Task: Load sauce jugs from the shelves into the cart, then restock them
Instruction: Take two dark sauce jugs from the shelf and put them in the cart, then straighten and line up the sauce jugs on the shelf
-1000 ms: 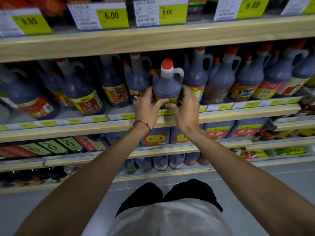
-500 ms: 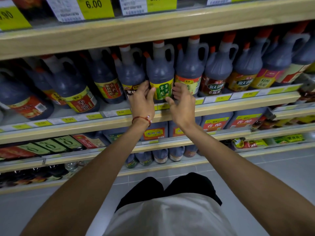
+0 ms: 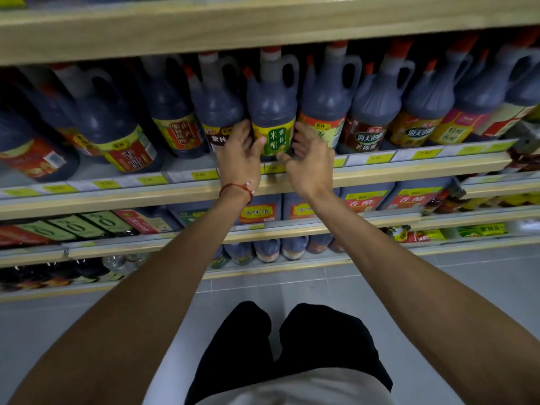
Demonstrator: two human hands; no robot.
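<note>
A dark sauce jug with a green and yellow label (image 3: 273, 112) stands upright at the front of the middle shelf (image 3: 380, 173), in a row of similar red-capped jugs. My left hand (image 3: 239, 153) holds its left side, thumb on the label and fingers tucked between it and the neighbouring brown-labelled jug (image 3: 217, 112). My right hand (image 3: 309, 159) cups its right side, fingers curled into the gap beside the orange-labelled jug (image 3: 327, 106). No cart is in view.
The wooden upper shelf (image 3: 263, 27) hangs low over the jug caps. Square jugs (image 3: 365, 197) fill the shelf below, and small bottles (image 3: 266, 249) stand on the lowest one. Grey tiled floor (image 3: 438, 287) lies in front of my dark trousers.
A second ago I held the jug out in front of the shelf. It now stands in the row. My hands spread briefly, then closed in on its sides again.
</note>
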